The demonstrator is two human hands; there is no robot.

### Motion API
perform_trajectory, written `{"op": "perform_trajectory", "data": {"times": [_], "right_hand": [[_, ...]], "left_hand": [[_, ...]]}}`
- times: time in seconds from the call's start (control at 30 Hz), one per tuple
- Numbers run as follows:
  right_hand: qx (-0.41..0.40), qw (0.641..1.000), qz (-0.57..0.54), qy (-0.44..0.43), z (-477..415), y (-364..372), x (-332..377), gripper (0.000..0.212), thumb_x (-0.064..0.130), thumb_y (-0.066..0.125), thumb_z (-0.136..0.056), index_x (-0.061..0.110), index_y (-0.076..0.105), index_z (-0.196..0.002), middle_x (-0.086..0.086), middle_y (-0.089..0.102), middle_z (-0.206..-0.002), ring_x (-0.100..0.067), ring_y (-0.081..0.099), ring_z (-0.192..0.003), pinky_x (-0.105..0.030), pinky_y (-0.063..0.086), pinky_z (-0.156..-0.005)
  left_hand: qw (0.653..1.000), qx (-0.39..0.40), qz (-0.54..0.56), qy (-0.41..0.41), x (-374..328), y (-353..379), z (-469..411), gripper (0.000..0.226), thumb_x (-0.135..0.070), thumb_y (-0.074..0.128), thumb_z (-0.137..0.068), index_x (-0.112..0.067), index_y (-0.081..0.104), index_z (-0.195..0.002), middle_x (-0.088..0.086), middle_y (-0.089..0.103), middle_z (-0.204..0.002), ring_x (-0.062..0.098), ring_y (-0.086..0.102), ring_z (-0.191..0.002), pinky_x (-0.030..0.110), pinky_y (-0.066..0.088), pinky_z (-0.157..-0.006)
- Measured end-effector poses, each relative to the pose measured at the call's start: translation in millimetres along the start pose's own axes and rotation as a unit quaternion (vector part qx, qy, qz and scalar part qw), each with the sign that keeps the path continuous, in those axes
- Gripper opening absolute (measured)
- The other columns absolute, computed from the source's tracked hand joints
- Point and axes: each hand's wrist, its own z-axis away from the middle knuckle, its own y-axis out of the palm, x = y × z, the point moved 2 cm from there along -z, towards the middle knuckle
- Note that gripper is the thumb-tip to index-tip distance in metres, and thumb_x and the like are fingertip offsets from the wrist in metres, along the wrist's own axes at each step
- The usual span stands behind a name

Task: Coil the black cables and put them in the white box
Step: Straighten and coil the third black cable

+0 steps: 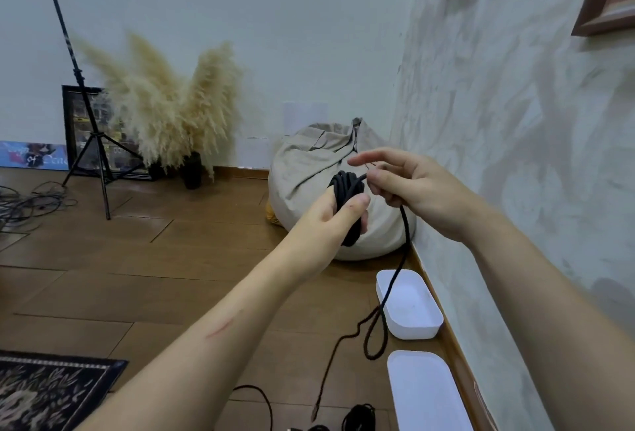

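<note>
My left hand (338, 221) grips a bundle of coiled black cable (347, 190), held up in front of me with the thumb across the loops. My right hand (409, 186) pinches the same cable just right of the bundle, index finger stretched out. The loose tail (395, 276) hangs from that pinch, crosses the open white box (429, 327) by the wall, loops on the floor and ends in a plug (314, 413). More black cables (359, 415) lie on the floor at the bottom edge.
A white lid or second box (426, 393) lies nearer me along the wall. A grey beanbag (309, 169) sits behind my hands. Far left stand a tripod (92, 142), pampas grass in a vase (165, 111) and tangled cables (24, 203). A dark rug (51, 389) is bottom left.
</note>
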Motion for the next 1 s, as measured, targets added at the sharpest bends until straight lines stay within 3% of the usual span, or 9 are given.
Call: {"op": "perform_trajectory", "data": {"times": [0.1,0.3,0.53,0.7,0.87,1.0], "right_hand": [[0.011,1.000,0.001,-0.001,2,3,1,0.027,0.025,0.050,-0.105,0.030,0.070,-0.122,0.000,0.053,-0.081,-0.011,0.044,-0.073,-0.022,0.036,-0.064],[-0.025,0.999,0.000,-0.021,-1,12,1,0.026,0.022,0.049,-0.106,0.021,0.070,-0.120,0.014,0.057,-0.075,-0.008,0.054,-0.077,-0.022,0.043,-0.062],[-0.019,1.000,-0.016,-0.016,-1,8,-1,0.022,0.019,0.052,-0.104,0.013,0.070,-0.115,0.001,0.057,-0.074,-0.008,0.054,-0.071,-0.020,0.041,-0.060],[-0.017,0.999,-0.025,-0.017,-1,-9,-1,0.016,0.020,0.063,-0.096,0.008,0.071,-0.102,-0.002,0.057,-0.072,-0.010,0.047,-0.065,-0.020,0.039,-0.059],[-0.058,0.987,-0.147,-0.008,-6,3,-19,0.019,0.033,0.071,-0.086,0.016,0.073,-0.093,-0.019,0.058,-0.087,-0.026,0.047,-0.075,-0.033,0.041,-0.069],[-0.054,0.981,-0.183,0.036,-9,18,-43,0.020,0.021,0.058,-0.097,0.005,0.065,-0.108,-0.004,0.060,-0.068,-0.017,0.050,-0.060,-0.029,0.038,-0.061]], "left_hand": [[1.000,0.016,0.011,0.014,-5,-3,2,0.033,-0.030,0.046,-0.108,0.002,0.055,-0.106,0.005,0.058,-0.087,0.014,0.055,-0.085,0.024,0.045,-0.079],[0.999,0.009,0.036,0.015,-12,-6,4,0.043,-0.042,0.050,-0.099,0.000,0.057,-0.109,-0.001,0.060,-0.085,0.015,0.057,-0.088,0.036,0.045,-0.087],[0.999,0.025,0.026,0.015,-13,-3,5,0.041,-0.036,0.047,-0.101,0.004,0.053,-0.105,0.003,0.057,-0.085,0.016,0.054,-0.085,0.033,0.044,-0.082],[0.996,0.083,0.024,-0.012,-14,0,8,0.038,-0.039,0.049,-0.101,-0.001,0.053,-0.105,0.003,0.058,-0.086,0.018,0.056,-0.086,0.037,0.045,-0.083],[0.992,0.115,0.047,-0.005,-28,0,9,0.035,-0.035,0.051,-0.100,-0.001,0.056,-0.106,0.002,0.059,-0.087,0.017,0.058,-0.090,0.036,0.046,-0.088],[0.993,0.090,0.076,0.004,-32,-3,6,0.024,-0.028,0.054,-0.098,-0.005,0.058,-0.103,0.001,0.060,-0.086,0.019,0.059,-0.092,0.037,0.047,-0.090]]}}
